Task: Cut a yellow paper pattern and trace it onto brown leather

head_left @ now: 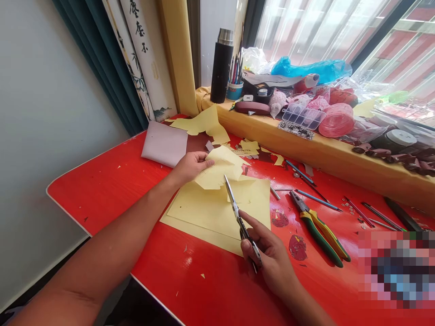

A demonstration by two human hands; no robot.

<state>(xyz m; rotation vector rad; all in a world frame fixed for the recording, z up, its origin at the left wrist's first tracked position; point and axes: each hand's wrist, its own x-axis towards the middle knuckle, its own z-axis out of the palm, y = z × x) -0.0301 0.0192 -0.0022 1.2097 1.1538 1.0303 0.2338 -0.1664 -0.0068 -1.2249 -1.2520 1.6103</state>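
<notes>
My left hand [195,165] pinches the left edge of a cut piece of yellow paper [224,165], thumb on top. In my right hand [267,249] is a pair of scissors [236,208], the blades pointing up and away, their tip at the lower edge of the paper piece. I cannot tell whether the blades are parted. Beneath lie flat yellow sheets [204,213] on the red table. Beyond my left hand are a folded mauve sheet [165,145] and a larger yellow offcut [200,124].
Green-and-yellow pliers [319,228] lie right of the sheets, near thin brushes or rods [319,200]. Small paper scraps [249,147] are scattered toward the sill. Along the window sill [258,131] stand a black thermos [221,68], a brush cup [234,90] and many craft items.
</notes>
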